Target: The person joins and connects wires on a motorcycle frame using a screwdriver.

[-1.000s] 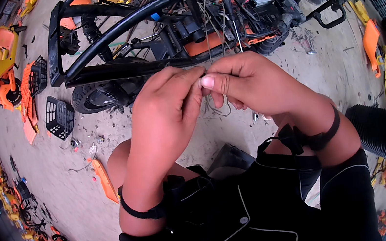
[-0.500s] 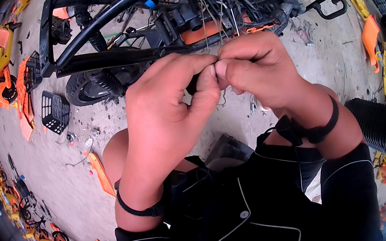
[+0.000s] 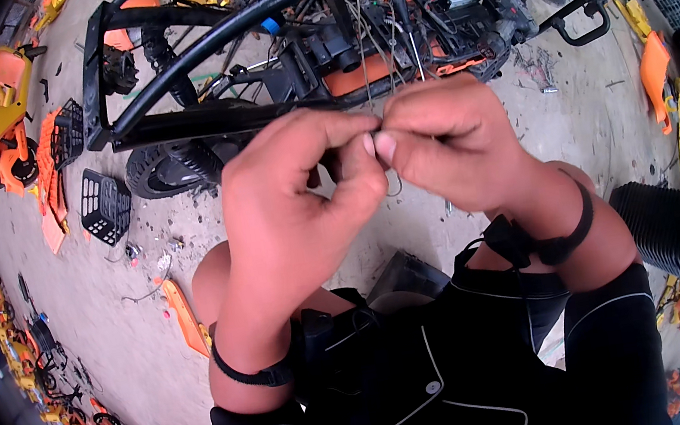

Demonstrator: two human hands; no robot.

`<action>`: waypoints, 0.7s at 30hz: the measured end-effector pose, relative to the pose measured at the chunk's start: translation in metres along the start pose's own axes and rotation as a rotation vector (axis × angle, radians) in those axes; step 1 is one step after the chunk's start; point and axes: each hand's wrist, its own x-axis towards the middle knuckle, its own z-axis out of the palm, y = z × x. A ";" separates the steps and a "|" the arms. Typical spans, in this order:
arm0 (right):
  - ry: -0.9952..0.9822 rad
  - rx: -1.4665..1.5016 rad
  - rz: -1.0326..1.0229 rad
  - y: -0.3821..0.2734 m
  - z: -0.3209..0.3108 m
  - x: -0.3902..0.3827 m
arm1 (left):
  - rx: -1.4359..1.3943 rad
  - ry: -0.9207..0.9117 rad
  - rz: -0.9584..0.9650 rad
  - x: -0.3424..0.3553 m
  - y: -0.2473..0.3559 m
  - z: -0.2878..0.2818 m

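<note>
My left hand (image 3: 290,198) and my right hand (image 3: 461,143) meet fingertip to fingertip in front of me. Each is closed in a pinch of thumb and fingers on a thin wire (image 3: 396,187), whose curved end shows just under the fingertips. The pinched part is hidden by my fingers. Beyond them, slim cables (image 3: 367,78) run up toward a black vehicle frame (image 3: 192,59). A dark-handled screwdriver-like tool (image 3: 413,37) stands among the parts there.
A black tyre (image 3: 153,171) lies under the frame, with a black plastic basket (image 3: 104,206) to its left. Orange panels (image 3: 185,317) and small scraps lie on the concrete floor. A ribbed black hose (image 3: 678,234) is at my right. Yellow and orange vehicles line the left edge.
Both hands have come slightly lower and nearer to me, still pinched together. The scene has shifted a little downward in view. More of the wire's loop shows below the fingertips.
</note>
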 end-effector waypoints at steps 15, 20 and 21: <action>0.096 -0.097 -0.217 -0.011 -0.001 0.001 | -0.031 -0.013 0.029 -0.003 0.013 -0.007; 0.119 -0.081 -0.141 -0.014 -0.007 -0.003 | -0.105 0.004 -0.006 -0.003 0.013 -0.008; 0.135 -0.080 -0.127 -0.014 -0.008 -0.003 | -0.122 0.005 -0.020 -0.003 0.013 -0.009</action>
